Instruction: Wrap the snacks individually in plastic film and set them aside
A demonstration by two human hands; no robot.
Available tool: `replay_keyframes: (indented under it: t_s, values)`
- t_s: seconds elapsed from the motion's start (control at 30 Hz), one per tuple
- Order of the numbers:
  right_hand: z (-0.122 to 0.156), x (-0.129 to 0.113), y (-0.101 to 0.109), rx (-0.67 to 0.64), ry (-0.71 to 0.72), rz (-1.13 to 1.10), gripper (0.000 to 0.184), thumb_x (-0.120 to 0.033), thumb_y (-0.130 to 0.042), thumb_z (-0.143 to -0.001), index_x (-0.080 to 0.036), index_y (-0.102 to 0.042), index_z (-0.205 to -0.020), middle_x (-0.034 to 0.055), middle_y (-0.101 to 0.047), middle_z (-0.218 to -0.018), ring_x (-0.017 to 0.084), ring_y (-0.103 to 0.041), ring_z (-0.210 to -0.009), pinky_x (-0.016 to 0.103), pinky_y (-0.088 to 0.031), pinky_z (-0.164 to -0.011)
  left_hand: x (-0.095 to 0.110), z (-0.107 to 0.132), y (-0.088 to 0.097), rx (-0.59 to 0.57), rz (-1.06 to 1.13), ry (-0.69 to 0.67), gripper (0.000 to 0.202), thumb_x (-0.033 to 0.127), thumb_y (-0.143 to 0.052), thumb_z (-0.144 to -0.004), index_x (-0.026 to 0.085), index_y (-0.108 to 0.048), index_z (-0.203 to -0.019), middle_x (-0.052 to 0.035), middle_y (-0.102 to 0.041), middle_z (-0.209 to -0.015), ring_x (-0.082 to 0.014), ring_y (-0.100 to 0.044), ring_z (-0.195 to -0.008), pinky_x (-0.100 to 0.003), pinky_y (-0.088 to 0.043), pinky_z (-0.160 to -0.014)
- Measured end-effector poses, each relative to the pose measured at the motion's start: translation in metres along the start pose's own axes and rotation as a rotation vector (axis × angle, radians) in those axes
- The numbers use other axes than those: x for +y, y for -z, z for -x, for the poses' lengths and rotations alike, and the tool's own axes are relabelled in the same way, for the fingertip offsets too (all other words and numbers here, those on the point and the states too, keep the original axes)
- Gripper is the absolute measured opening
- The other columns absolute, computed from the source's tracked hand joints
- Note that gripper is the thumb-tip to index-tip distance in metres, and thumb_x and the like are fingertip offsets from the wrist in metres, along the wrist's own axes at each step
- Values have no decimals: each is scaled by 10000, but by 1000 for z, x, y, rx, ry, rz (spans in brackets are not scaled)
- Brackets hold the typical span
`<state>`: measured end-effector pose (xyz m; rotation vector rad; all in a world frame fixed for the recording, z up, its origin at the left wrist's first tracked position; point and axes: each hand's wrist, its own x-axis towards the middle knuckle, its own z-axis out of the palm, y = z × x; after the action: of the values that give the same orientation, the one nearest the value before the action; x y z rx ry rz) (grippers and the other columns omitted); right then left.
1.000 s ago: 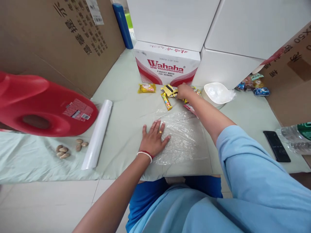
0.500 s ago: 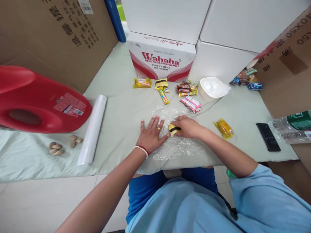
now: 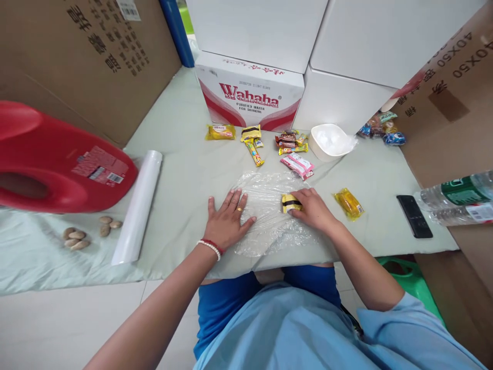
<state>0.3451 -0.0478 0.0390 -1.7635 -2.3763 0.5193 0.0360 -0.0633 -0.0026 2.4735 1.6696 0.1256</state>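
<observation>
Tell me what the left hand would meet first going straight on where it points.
First comes the clear, crinkled plastic film at the fingertips of the left hand; beyond it, probably the slim yellow stick-shaped snack packet, though exact heading is unclear.

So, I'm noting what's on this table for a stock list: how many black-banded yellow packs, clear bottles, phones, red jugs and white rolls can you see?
Black-banded packs: 2, one of them in the right hand
Clear bottles: 2
Phone: 1
Red jug: 1
White roll: 1
Total: 7
</observation>
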Motion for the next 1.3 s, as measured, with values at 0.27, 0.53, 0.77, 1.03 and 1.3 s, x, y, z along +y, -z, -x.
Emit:
replay_keyframes:
  t_s: [0.27, 0.53, 0.77, 1.03, 1.3]
  values:
    - [-16, -42, -3, 16, 19, -38, 500, -459, -763, -903, -215, -685, -1331, 137, -689, -1231, 342, -559, -1126, 448, -459, -1009, -1, 0, 2, 6, 0, -13, 716, 605, -318, -1072, 221, -317, -1677, -140, -260, -1757, -342, -274, -1627, -778, -28, -1277]
    - [-14, -44, -18, -41, 6, -63, 533, -405, -788, -899, -256, -659, -1395, 121, -658, -1299, 336, -516, -1157, 467, -452, -1031, -4, 2, 0, 26, 14, -10, 700, 602, -332, -1072, 261, -310, -1683, -140, -277, -1752, -363, -293, -1617, -790, 13, -1268]
    - [-19, -54, -16, -93, 58, -3, 640, -401, -802, -889, -242, -611, -1479, 152, -635, -1373, 358, -517, -1228, 491, -452, -1046, -3, 3, 1, 22, 21, -3, 688, 584, -324, -1076, 245, -328, -1675, -131, -264, -1756, -346, -287, -1621, -782, 17, -1275]
    - [-103, -11, 44, 47, -193, 133, 422, -306, -345, -1105, -174, -714, -1262, 152, -774, -1130, 303, -698, -1027, 394, -535, -888, -4, 2, 1, 9, -6, -10, 679, 577, -346, -1071, 260, -345, -1671, -122, -259, -1757, -347, -283, -1623, -771, -8, -1285]
    - [-210, 16, 67, 113, -71, 316, 512, -292, -678, -955, -159, -616, -1445, 179, -614, -1448, 380, -473, -1387, 472, -445, -1129, -4, 3, 1, 3, -22, -5, 699, 606, -321, -1073, 245, -340, -1670, -113, -253, -1761, -344, -265, -1630, -785, -64, -1280]
